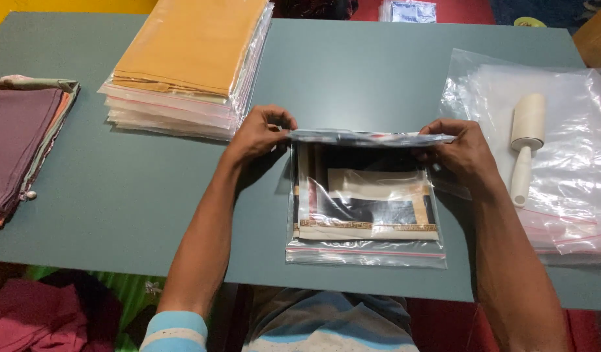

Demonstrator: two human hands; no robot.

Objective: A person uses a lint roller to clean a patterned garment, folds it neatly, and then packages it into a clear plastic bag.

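My left hand [260, 133] pinches the far left corner of the clear bag [366, 251], thumb and fingers closed on the folded-over flap, and my right hand [458, 151] is clamped the same way on the far right corner. Between them the flap runs as one flat strip across the top of the bag, which lies on the grey-green table [137, 195] right in front of me, its pink-lined edge nearest my body. Inside it sits a folded cloth [372, 208], dark with cream and a patterned gold border. To fold this well, I judge both corners should stay level and the strip taut, so the crease lands straight and the cloth inside does not bunch. Left of the bag and further back stands a stack of packed cloths [193, 62], mustard on top. Far left of the bag lies a pile of unpacked cloths [20, 140], maroon uppermost. Right of the bag, empty plastic bags [561, 163] spread out, with a white lint roller [525, 146] resting on them.
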